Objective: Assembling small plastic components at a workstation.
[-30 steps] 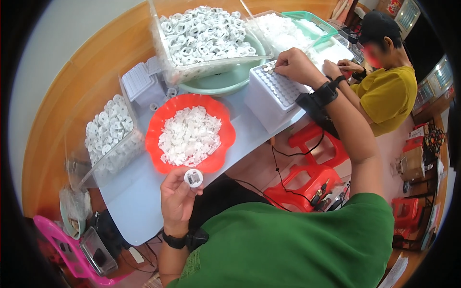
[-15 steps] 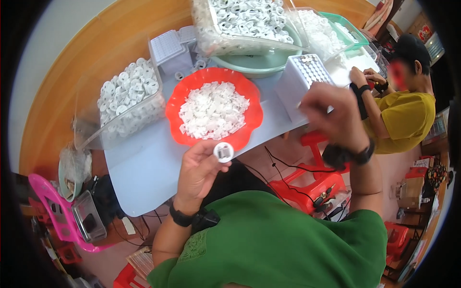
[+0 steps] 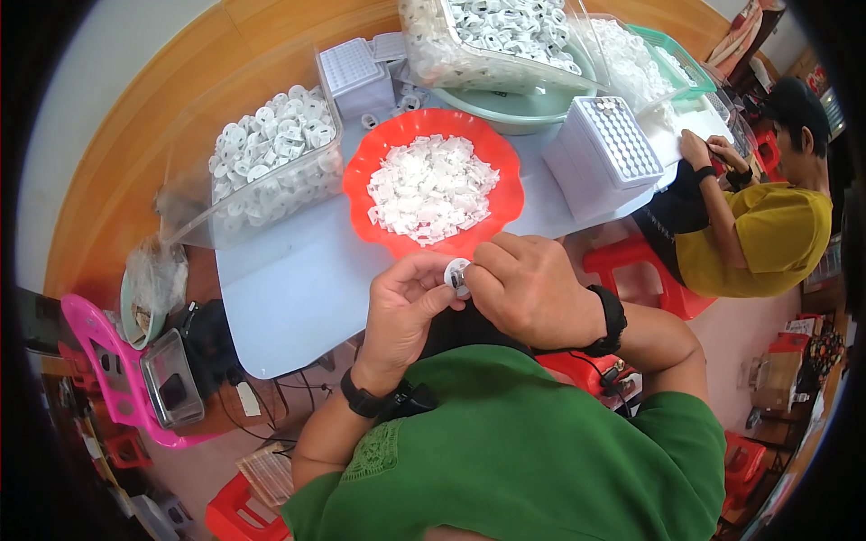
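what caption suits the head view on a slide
Left hand holding a white disc, right hand up against it, near a red bowl of white pieces.

In the grip, the right hand [image 3: 534, 293] covers part of the round white piece [image 3: 456, 274], and far past it the top edge cuts off a big clear box [image 3: 429, 47].

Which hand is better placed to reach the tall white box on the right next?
Probably the right hand: it is nearer the white box, while the left hand, farther off, grips the round white part.
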`<state>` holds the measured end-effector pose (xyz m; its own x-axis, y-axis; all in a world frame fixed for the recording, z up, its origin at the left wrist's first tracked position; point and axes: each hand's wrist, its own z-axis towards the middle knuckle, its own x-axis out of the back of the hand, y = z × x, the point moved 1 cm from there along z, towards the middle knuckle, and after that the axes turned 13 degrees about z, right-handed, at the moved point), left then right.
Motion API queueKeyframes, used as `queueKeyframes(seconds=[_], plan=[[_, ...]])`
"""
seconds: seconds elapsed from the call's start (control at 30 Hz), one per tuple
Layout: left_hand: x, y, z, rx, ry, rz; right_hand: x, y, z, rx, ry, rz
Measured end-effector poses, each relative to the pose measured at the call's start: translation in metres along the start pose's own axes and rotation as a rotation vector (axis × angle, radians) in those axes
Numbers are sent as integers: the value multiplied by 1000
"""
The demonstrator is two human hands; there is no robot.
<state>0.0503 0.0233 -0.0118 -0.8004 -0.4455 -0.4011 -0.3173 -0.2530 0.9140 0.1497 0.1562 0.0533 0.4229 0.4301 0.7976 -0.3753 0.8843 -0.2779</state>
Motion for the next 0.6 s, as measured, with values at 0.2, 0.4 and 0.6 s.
queueKeyframes(seconds=[0.2,0.4,0.6], plan=[[3,1,-3,-30,-13,85,-3,-1,2,-31,-22,68],[-1,4,-1,-19,-30,59,5,7,1,-355,51,421],[-8,5,1,23,-37,104,9,23,-8,-730,-25,968]])
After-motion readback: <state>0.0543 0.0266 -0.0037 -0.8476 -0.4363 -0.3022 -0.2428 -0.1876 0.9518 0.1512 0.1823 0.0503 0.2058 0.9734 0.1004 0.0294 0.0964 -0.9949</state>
